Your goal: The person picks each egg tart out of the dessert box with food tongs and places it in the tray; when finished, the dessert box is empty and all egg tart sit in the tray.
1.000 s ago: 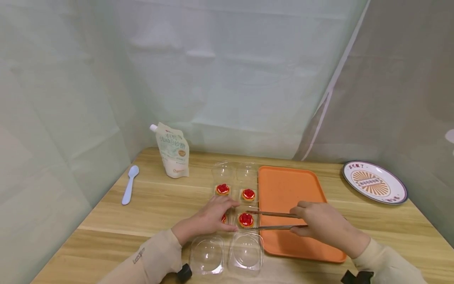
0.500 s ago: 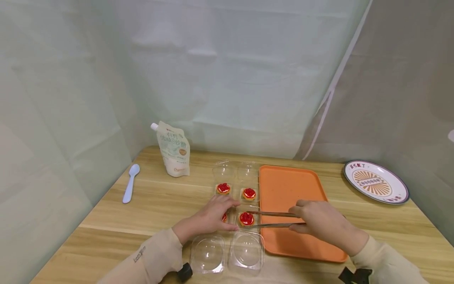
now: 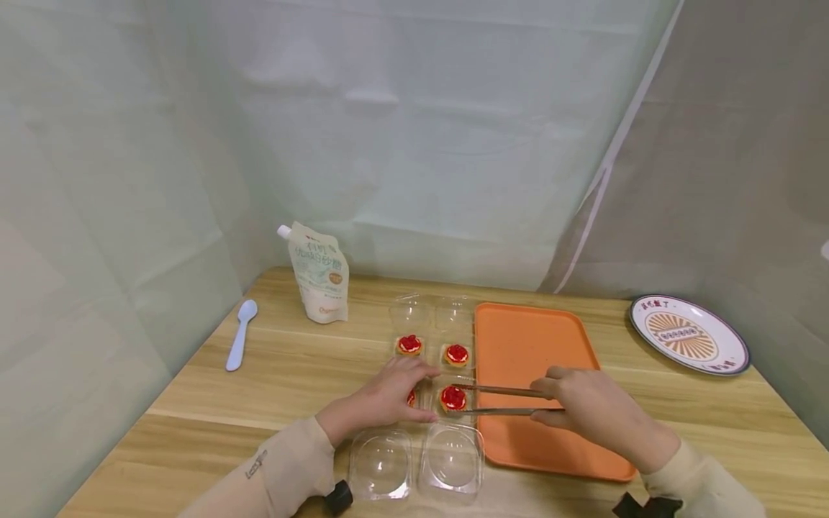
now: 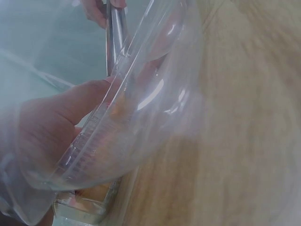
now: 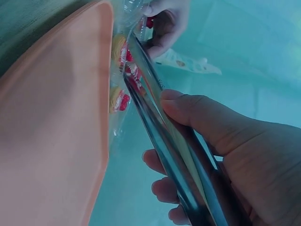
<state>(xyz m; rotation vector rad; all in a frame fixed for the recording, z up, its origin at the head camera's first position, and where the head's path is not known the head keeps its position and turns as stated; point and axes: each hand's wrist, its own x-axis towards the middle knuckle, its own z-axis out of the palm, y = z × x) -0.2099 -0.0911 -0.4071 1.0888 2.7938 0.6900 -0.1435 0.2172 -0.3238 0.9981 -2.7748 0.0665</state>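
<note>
In the head view my left hand reaches over the near-left clear plastic box, its thumb and fingers spread around the boxes' sides. The left wrist view has the thumb along the rim of a clear lid. Metal tongs lie in the grip of my right hand, arms parted. Their tips stand on either side of the near-right tart, topped red, in its open box. Another tart is mostly hidden under my left hand. Two more tarts, left and right, sit in boxes behind.
An orange tray lies right of the boxes, under the tongs. Open clear lids face the front edge. A pale pouch stands at the back, a light blue spoon lies left, and a patterned plate sits far right.
Both hands and the tongs hold nearly the same places. The whole view has shifted slightly.
</note>
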